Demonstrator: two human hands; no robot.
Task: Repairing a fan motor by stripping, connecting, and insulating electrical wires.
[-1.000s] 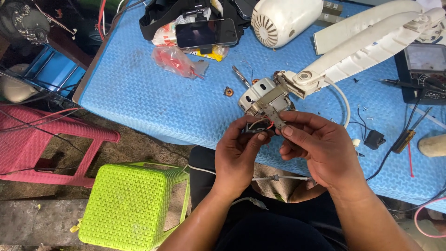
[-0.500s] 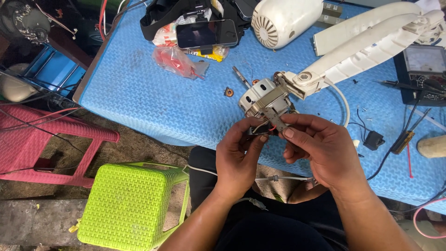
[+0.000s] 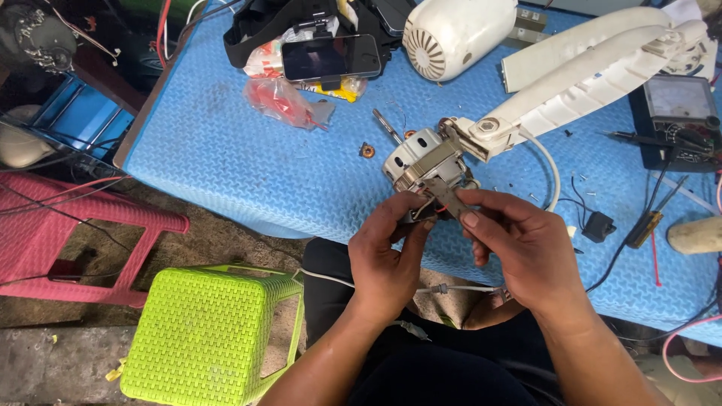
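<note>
1. Head view: left hand (image 3: 387, 252) and right hand (image 3: 519, 244) meet at the near edge of the blue foam mat (image 3: 226, 165), both on the small fan motor (image 3: 425, 162).
2. Motor sits on the mat, still joined to the white plastic fan neck (image 3: 579, 83), which runs up and right across the table.
3. Left hand: fingers curled narrow, thumb and fingertips pinching the dark wire bundle (image 3: 421, 214) at the motor's near side. A red lead shows in the pinch.
4. Right hand: thumb and forefinger closed on the metal bracket (image 3: 445, 197) sticking out of the motor toward the person. Other fingers are folded under; what they touch can't be told.
5. The hands are close together, nearly touching over the bracket.
6. Small copper-coloured ring (image 3: 367, 150) lies loose on the mat, left of the motor, apart from it.
7. White cable (image 3: 553, 177) loops from the neck down past the right hand.
8. Far side of mat: phone (image 3: 331, 56) face up, white motor cover (image 3: 451, 34) right of it, red plastic bag (image 3: 282, 101) below the phone.
9. Right edge: analog multimeter (image 3: 681, 113), with a small black plug (image 3: 598, 225) nearer the right hand.
10. On the floor, left: green stool (image 3: 203, 334), pink stool (image 3: 75, 225).
</note>
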